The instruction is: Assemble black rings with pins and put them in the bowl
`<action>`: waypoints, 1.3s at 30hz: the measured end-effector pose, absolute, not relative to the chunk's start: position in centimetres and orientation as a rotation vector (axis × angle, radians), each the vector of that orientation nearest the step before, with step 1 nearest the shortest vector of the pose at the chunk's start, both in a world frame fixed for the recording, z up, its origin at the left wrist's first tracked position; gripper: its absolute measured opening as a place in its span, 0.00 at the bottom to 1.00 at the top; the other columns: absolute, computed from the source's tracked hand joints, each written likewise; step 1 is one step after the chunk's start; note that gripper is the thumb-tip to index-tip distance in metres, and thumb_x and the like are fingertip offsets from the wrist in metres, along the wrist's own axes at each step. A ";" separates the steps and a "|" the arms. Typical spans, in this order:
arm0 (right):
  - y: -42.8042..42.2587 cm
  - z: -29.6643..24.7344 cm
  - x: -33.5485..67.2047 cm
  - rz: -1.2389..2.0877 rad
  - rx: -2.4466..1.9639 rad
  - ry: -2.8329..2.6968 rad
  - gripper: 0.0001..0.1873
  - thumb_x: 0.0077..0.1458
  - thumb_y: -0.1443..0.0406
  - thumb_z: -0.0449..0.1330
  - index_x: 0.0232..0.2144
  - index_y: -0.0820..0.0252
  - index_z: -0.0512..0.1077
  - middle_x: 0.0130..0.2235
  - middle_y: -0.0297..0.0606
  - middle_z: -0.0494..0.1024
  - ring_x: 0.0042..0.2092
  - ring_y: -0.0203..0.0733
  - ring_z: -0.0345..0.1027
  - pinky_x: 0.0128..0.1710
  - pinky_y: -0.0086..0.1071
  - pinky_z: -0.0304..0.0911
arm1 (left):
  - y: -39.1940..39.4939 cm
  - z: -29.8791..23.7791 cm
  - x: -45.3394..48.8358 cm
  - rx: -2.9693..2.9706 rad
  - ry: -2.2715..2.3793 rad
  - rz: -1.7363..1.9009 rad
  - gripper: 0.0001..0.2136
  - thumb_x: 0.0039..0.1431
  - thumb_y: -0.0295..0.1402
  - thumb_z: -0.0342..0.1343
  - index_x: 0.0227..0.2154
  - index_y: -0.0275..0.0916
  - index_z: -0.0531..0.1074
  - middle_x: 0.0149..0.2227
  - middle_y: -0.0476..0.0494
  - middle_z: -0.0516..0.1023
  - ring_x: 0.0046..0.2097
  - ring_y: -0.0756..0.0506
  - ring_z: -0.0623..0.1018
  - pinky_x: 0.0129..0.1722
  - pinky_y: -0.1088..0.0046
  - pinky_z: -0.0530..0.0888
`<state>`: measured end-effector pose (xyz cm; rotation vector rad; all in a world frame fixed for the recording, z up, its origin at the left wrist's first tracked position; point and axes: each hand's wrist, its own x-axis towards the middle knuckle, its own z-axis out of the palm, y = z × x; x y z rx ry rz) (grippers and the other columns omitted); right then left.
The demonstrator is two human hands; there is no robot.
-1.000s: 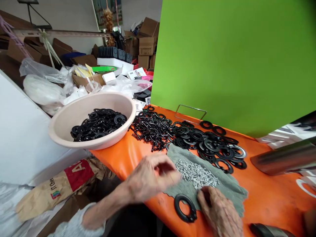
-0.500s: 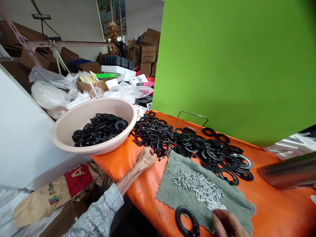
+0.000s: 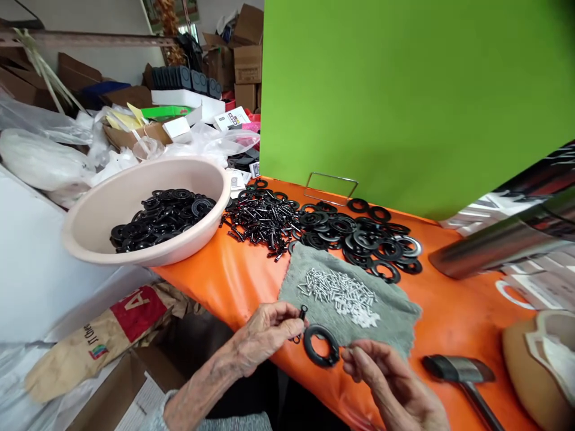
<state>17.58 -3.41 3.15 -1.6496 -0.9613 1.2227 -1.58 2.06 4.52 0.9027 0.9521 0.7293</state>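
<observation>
My left hand (image 3: 265, 335) is closed, pinching a small black rod-like part with an eyelet end (image 3: 303, 312) between thumb and fingers. Just right of it, a black ring (image 3: 308, 345) lies at the front edge of the orange table cover (image 3: 224, 272). My right hand (image 3: 395, 383) is at the ring's right side, thumb and forefinger pinched together; what they hold is too small to make out. Behind both hands, small silvery pins (image 3: 339, 293) are heaped on a grey-green cloth (image 3: 395, 311). Farther back lie a heap of small black parts (image 3: 265, 221) and a pile of black rings (image 3: 354, 236).
A pale basin (image 3: 74, 242) with black discs stands at the left. A hammer (image 3: 458, 368) lies at the right, near a tan container (image 3: 521, 359) and a shiny metal cylinder (image 3: 489, 245). A green panel (image 3: 404, 108) closes off the back, with a wire frame (image 3: 330, 194) before it.
My left hand has come from the heap of small black parts to beside the ring, bringing a part along. My right hand has left the pins for the ring. The view has shifted right and down.
</observation>
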 end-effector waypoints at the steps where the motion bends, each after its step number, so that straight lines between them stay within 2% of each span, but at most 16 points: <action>1: -3.6 3.2 17.2 1.230 -1.633 -0.963 0.21 0.45 0.45 0.64 0.32 0.55 0.73 0.30 0.35 0.77 0.34 0.39 0.70 0.35 0.26 0.68 | 1.7 4.6 -1.5 0.896 0.939 0.722 0.16 0.49 0.43 0.61 0.31 0.33 0.72 0.31 0.47 0.72 0.33 0.52 0.69 0.38 0.74 0.65; 4: -4.1 3.0 16.5 1.262 -1.599 -0.952 0.18 0.48 0.48 0.63 0.33 0.55 0.72 0.31 0.34 0.76 0.34 0.37 0.68 0.34 0.25 0.65 | 1.0 4.6 -1.1 0.888 0.905 0.699 0.13 0.51 0.40 0.60 0.31 0.33 0.71 0.30 0.48 0.71 0.32 0.52 0.68 0.38 0.74 0.64; 8: -4.4 3.1 15.8 1.313 -1.541 -0.830 0.20 0.47 0.48 0.64 0.33 0.55 0.72 0.30 0.34 0.75 0.34 0.37 0.68 0.34 0.25 0.63 | 0.4 4.5 -0.7 1.060 0.981 0.680 0.08 0.53 0.35 0.58 0.30 0.34 0.71 0.27 0.51 0.69 0.30 0.52 0.66 0.33 0.74 0.63; 13: -4.7 3.5 15.3 1.352 -1.483 -0.710 0.18 0.47 0.49 0.66 0.33 0.56 0.72 0.29 0.33 0.74 0.33 0.35 0.65 0.32 0.25 0.61 | -0.5 4.6 0.0 1.460 1.230 0.713 0.01 0.52 0.27 0.56 0.28 0.36 0.69 0.30 0.49 0.70 0.32 0.50 0.68 0.37 0.73 0.67; 22: -5.2 3.6 13.8 1.249 -1.489 -0.683 0.17 0.48 0.50 0.65 0.32 0.56 0.73 0.28 0.32 0.72 0.32 0.35 0.63 0.36 0.27 0.61 | -1.2 4.3 0.4 1.641 1.254 0.710 0.04 0.52 0.23 0.55 0.28 0.37 0.67 0.29 0.50 0.68 0.32 0.50 0.70 0.36 0.73 0.69; 28: -4.9 1.7 14.1 1.180 -1.514 -0.862 0.18 0.45 0.49 0.66 0.29 0.56 0.73 0.27 0.33 0.72 0.29 0.36 0.64 0.30 0.27 0.64 | -1.5 3.7 0.4 1.712 1.213 0.706 0.04 0.54 0.22 0.53 0.29 0.38 0.66 0.31 0.49 0.67 0.34 0.49 0.70 0.37 0.74 0.68; 31: -5.2 0.3 14.5 1.172 -1.489 -0.846 0.17 0.45 0.50 0.66 0.29 0.55 0.72 0.28 0.32 0.72 0.31 0.37 0.66 0.32 0.27 0.66 | -1.7 3.5 0.2 1.745 1.175 0.718 0.06 0.54 0.21 0.52 0.29 0.38 0.65 0.31 0.49 0.66 0.35 0.49 0.70 0.37 0.75 0.68; 36: -5.8 0.5 14.7 1.424 -1.459 -0.778 0.19 0.45 0.50 0.67 0.37 0.54 0.74 0.38 0.36 0.76 0.43 0.42 0.69 0.43 0.29 0.67 | -2.2 3.8 -0.3 1.761 1.098 0.743 0.06 0.55 0.20 0.52 0.30 0.38 0.66 0.32 0.49 0.66 0.36 0.50 0.69 0.38 0.76 0.67; 39: -6.3 1.2 14.9 1.490 -1.444 -0.802 0.18 0.47 0.51 0.66 0.38 0.53 0.75 0.37 0.34 0.77 0.40 0.38 0.68 0.41 0.26 0.66 | -2.6 4.2 -0.6 1.750 1.054 0.726 0.06 0.55 0.20 0.52 0.30 0.37 0.68 0.32 0.49 0.65 0.36 0.50 0.68 0.37 0.77 0.67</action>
